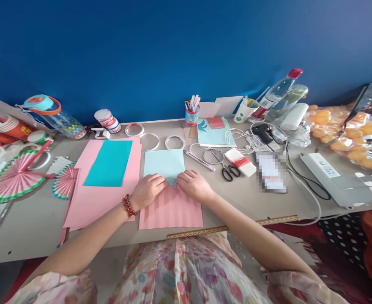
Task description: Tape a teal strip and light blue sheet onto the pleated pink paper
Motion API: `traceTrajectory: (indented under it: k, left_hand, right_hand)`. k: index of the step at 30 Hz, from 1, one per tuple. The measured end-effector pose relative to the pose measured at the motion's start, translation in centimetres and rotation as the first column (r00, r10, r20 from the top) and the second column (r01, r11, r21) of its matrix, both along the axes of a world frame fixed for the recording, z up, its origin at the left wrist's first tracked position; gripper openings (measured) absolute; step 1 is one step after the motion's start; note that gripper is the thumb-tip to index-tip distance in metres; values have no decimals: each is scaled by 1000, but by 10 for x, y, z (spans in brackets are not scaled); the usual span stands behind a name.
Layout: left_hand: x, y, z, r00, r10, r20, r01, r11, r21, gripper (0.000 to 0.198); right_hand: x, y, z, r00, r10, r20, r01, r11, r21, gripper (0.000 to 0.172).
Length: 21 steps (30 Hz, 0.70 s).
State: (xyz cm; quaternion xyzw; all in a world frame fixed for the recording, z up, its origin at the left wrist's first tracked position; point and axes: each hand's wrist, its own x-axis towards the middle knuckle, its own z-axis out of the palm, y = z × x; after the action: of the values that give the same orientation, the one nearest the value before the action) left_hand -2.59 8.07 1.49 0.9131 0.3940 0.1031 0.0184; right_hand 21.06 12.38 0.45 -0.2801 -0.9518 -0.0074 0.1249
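Observation:
A pink paper sheet [170,209] with accordion creases lies on the table in front of me. A pale blue sheet [163,162] lies just beyond it, its near edge meeting the pink one. My left hand [148,190], with a red bead bracelet on the wrist, has its fingers curled and pressed on that seam. My right hand [194,185] does the same from the right side, knuckles up, pinching the paper edge. The two hands almost touch.
A teal sheet [109,163] lies on large pink paper [87,198] at left. Folded paper fans [15,179] sit further left. Black scissors [230,171], a craft knife [200,160], wire rings [175,142], a pen cup [191,114], cables, a power strip [327,169] and bottles crowd the back and right.

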Motion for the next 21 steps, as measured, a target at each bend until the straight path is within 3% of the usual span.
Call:
traceTrajectory:
  k: [11,16,21]
  left_hand:
    - [6,9,4,999,31,14,-30,998,-53,30]
    - [8,14,7,987,116,110,-95,980,-176,26]
    - [7,19,6,972,168,163,-117,951,-285,22]
  right_hand:
    - [-2,2,8,997,-69,-33,62,982,-176,16]
    - [-6,5,11,987,-134,-88,99,940,-325,7]
    - [-10,6,11,977,-194,-87,152,923,-354,9]
